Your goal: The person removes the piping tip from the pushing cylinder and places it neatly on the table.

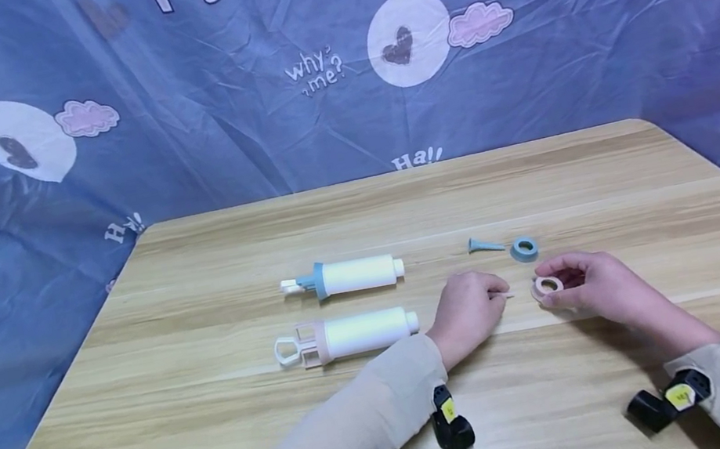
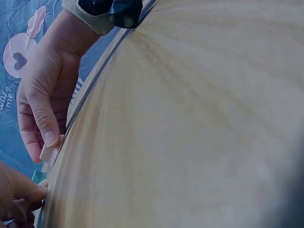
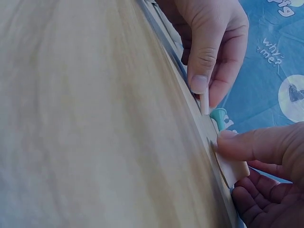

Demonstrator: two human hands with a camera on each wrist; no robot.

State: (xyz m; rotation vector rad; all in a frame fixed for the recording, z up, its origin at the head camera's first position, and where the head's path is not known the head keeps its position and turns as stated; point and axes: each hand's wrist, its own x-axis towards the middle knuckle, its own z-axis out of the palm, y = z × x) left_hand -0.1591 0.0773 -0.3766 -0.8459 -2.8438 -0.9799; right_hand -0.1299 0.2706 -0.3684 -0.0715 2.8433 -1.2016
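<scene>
My left hand pinches a thin pale-pink nozzle-like piece; only its tip shows past the fingers in the head view. To its right, my right hand grips a pale-pink ring cap between thumb and fingers. In the right wrist view the thumb presses on the side of this cap. The two hands are a short gap apart, low over the table. Just beyond them lie a blue cone-ended nozzle and a blue ring cap.
Left of the hands lie two white syringe-like tubes: one with a blue collar, and nearer, one with a pink collar and ring handle. They rest on a wood-grain table. A blue printed cloth hangs behind.
</scene>
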